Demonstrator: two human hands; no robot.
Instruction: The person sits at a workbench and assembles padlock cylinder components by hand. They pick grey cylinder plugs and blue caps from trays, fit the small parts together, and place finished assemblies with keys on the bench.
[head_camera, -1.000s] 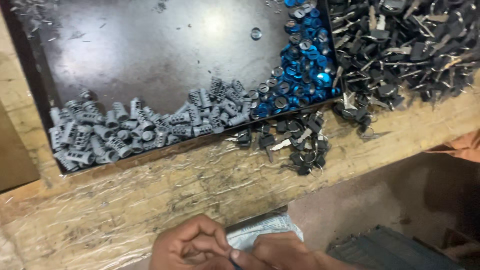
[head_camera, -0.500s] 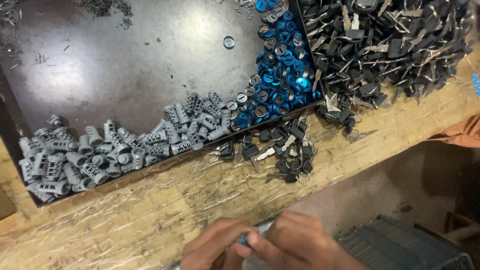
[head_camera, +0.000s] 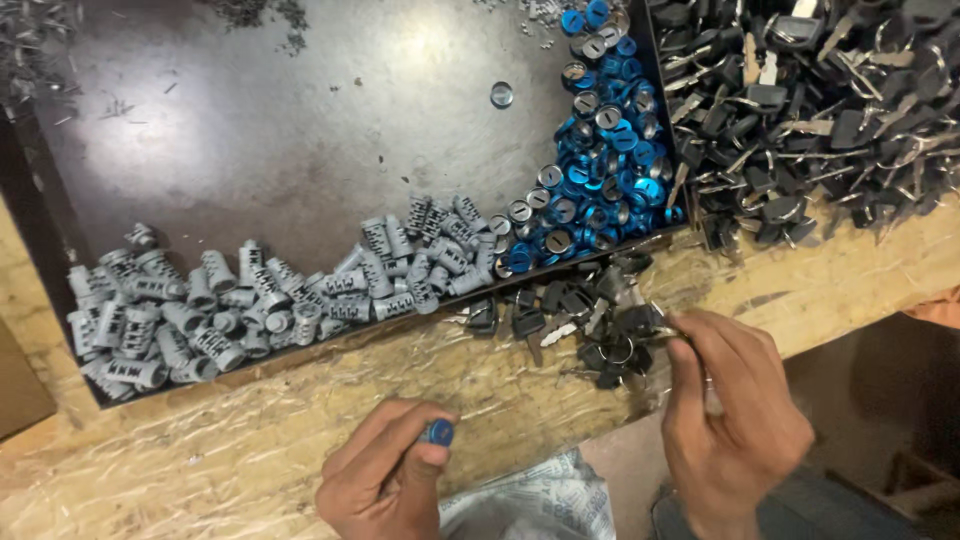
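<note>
Pinching a small blue-capped lock cylinder (head_camera: 437, 432) between thumb and fingers, the left hand (head_camera: 385, 480) sits low over the chipboard workbench (head_camera: 200, 450), its grip closed tight around the part so that only the blue end shows. The right hand (head_camera: 735, 410) reaches up to a small heap of black-headed keys (head_camera: 580, 320) lying on the bench just below the tray's front edge; its fingertips are drawn together at the heap's right side and seem to nip a key there, though what exactly they hold is too small to tell. Behind the heap stands a dark metal tray (head_camera: 300, 130). Along its front wall lies a row of grey lock barrels (head_camera: 250, 300), and in its right corner a pile of blue cylinder caps (head_camera: 610, 170), with one loose cap (head_camera: 501, 94) apart on the bare tray floor. To the right of the tray, a large mound of black keys (head_camera: 820, 100) covers the bench. A crumpled printed bag (head_camera: 540, 505) lies between the two hands at the bench's near edge.
</note>
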